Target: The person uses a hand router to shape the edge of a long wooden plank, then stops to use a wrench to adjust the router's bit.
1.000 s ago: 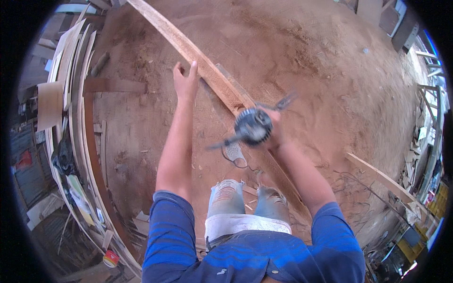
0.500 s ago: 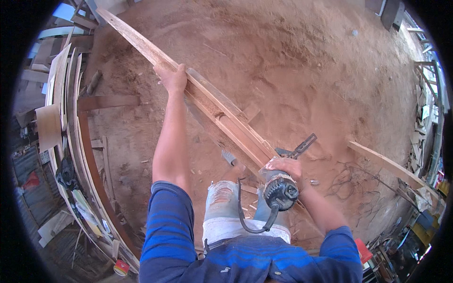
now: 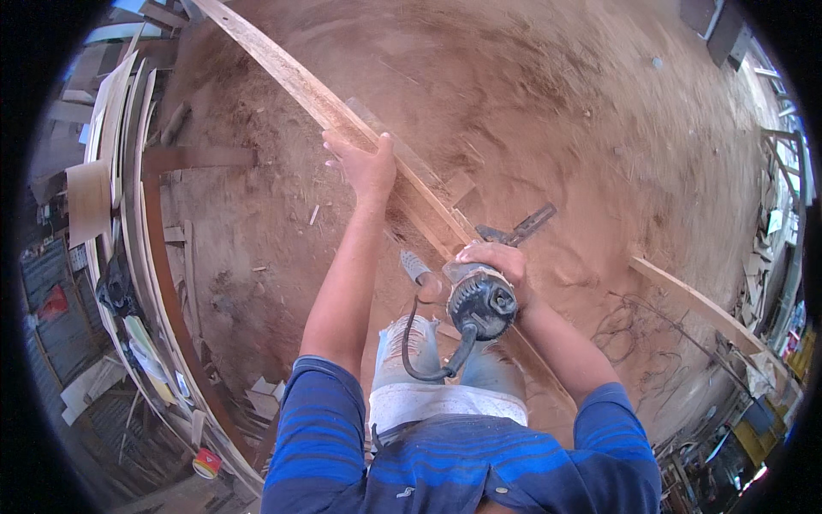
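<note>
A long wooden beam (image 3: 287, 79) runs diagonally from the far left toward my legs. My left hand (image 3: 364, 170) is closed around it partway along, thumb on the upper face. My right hand (image 3: 495, 259) grips a corded power tool (image 3: 484, 301) with a black, vented round end, resting at the near part of the beam. Its working side is hidden, so I cannot tell the exact type. The black cord (image 3: 411, 343) loops down over my thighs. A dark metal clamp-like bar (image 3: 533, 224) sticks out just beyond my right hand.
Sawdust covers the dirt floor (image 3: 582, 154). A small wood block (image 3: 461, 187) lies beside the beam. Long boards (image 3: 128, 171) lean at the left, near a brown timber (image 3: 201, 158). At the right lie a plank (image 3: 698, 301) and tangled thin wire or twigs (image 3: 638, 330).
My left hand has shifted right and nearer to me along the beam. My right hand and the power tool have moved slightly left and up toward it.
</note>
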`<act>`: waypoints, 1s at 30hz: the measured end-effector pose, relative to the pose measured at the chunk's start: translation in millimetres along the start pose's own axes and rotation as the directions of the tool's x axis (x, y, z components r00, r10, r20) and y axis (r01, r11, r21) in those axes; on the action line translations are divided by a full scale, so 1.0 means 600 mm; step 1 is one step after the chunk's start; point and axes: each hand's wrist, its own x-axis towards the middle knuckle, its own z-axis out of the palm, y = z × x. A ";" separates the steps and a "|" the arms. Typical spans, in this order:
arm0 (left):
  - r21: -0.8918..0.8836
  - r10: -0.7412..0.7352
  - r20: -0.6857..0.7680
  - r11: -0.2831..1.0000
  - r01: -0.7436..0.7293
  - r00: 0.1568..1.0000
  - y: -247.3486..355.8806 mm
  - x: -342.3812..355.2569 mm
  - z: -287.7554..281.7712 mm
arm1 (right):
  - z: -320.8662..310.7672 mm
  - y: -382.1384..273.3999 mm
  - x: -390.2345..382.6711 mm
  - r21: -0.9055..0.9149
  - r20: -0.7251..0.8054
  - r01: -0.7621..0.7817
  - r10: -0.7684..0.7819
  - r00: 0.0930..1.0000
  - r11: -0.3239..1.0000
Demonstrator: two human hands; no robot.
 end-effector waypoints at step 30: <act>-0.390 0.132 0.188 0.919 -0.049 0.973 -0.101 0.040 -0.090 | 0.127 0.077 0.259 -0.154 0.013 0.113 -0.113 0.994 0.982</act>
